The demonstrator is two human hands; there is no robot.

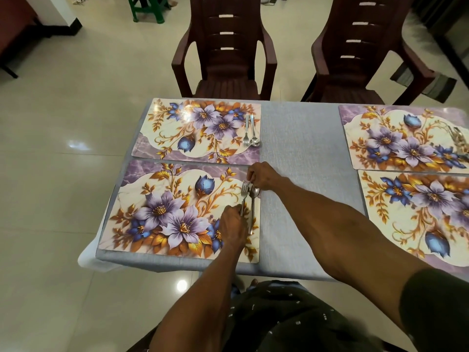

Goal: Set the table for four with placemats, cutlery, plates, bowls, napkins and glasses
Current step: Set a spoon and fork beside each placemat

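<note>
Several floral placemats lie on the grey tablecloth (299, 138). On the near left placemat (162, 214) a fork (244, 191) and a spoon (253, 207) lie side by side at its right edge. My left hand (232, 229) pinches the fork's handle. My right hand (261, 177) touches the top of the cutlery, fingers bent over the spoon's bowl. The far left placemat (177, 133) carries a fork and spoon pair (250, 130). The far right placemat (396, 141) has cutlery (456, 135) at the frame's edge. The near right placemat (418, 214) is bare.
Two dark brown plastic chairs (225, 54) (360, 52) stand at the table's far side. A green stool (147, 8) is on the glossy tiled floor at the back left. The table's left edge drops off just beside the left placemats.
</note>
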